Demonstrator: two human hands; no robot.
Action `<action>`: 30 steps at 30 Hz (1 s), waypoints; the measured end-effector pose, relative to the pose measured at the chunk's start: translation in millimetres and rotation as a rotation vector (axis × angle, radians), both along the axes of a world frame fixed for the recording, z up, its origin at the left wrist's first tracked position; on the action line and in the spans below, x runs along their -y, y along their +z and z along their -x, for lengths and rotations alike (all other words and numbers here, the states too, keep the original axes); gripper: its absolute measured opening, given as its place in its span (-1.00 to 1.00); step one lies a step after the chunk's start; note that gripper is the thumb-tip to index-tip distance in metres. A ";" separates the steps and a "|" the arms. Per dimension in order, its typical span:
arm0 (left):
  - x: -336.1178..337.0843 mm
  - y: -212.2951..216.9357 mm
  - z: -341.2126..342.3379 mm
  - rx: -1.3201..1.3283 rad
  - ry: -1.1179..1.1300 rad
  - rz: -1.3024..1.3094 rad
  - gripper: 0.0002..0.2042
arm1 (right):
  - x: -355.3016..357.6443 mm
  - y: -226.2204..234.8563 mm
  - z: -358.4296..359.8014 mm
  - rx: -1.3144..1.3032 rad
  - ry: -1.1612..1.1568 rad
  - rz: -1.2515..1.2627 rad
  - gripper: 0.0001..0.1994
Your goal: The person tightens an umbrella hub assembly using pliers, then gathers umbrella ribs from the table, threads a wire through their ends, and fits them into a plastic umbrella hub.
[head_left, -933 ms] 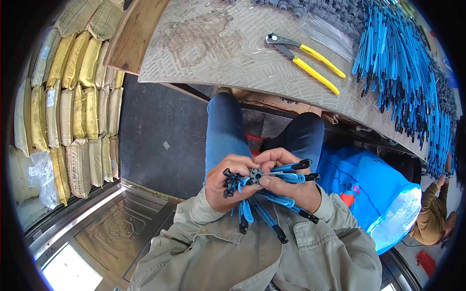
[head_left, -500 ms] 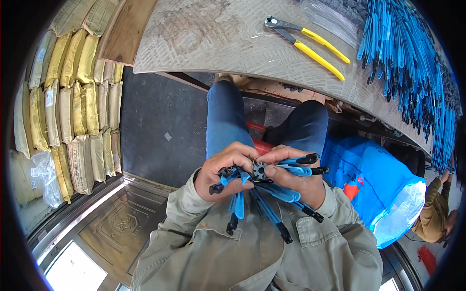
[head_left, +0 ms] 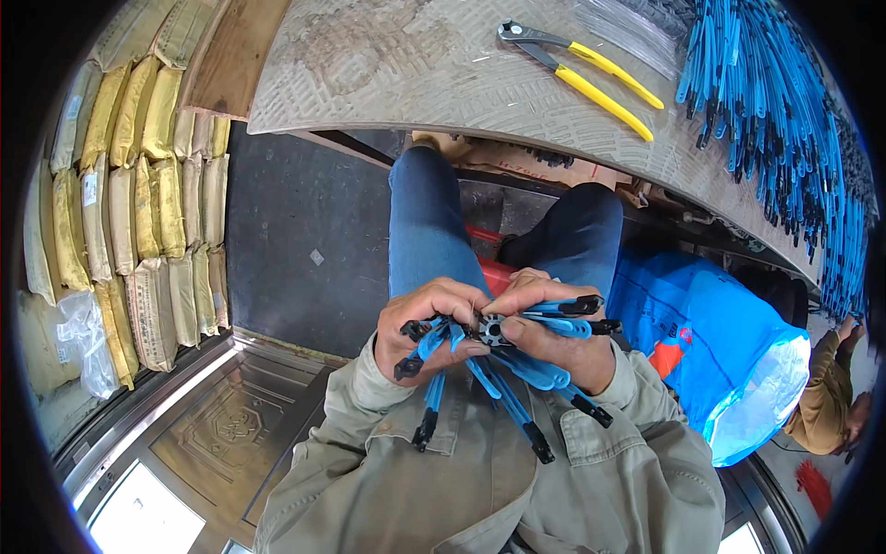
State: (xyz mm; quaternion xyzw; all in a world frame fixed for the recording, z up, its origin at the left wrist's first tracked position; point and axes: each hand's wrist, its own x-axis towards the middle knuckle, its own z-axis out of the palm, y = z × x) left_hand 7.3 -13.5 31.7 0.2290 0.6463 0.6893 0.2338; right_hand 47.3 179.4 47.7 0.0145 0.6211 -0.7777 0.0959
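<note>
Above my lap I hold a small, round, dark notched hub (head_left: 493,325) with several blue arms (head_left: 535,371) fanned out around it, each ending in a black tip. My right hand (head_left: 568,358) grips the hub's right side, its thumb pressed on the face beside the centre hole. Some arms stick out past that hand, others hang below. At the hub's left edge, the fingers and thumb of my left hand (head_left: 426,305) are closed together, with blue arms bunched under them. Whatever the left fingertips pinch is too small to make out.
On the table (head_left: 415,83) ahead lie yellow-handled end-cutting pliers (head_left: 604,88), a bundle of thin clear rods (head_left: 632,32) and a big heap of blue black-tipped arms (head_left: 766,111). A blue bag (head_left: 701,342) stands at right, near another person (head_left: 826,397). Stacked sacks (head_left: 138,203) line the left.
My left hand has shifted slightly at the hub, and the hanging arms have swung a little to the left. My right hand keeps its grip. The view has tilted slightly.
</note>
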 end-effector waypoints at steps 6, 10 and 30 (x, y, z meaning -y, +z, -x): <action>0.5 -5.1 -15.5 0.139 0.171 -0.112 -0.69 | -5.6 1.5 -0.7 -0.074 0.076 -0.010 -0.73; 5.4 -2.3 -10.2 -0.007 0.126 -0.022 -0.65 | -5.9 1.1 1.8 -0.207 0.083 -0.066 -0.63; 21.6 -2.6 51.3 0.700 -0.430 -0.333 -0.80 | -10.0 -7.5 5.9 -0.360 0.176 -0.107 -0.63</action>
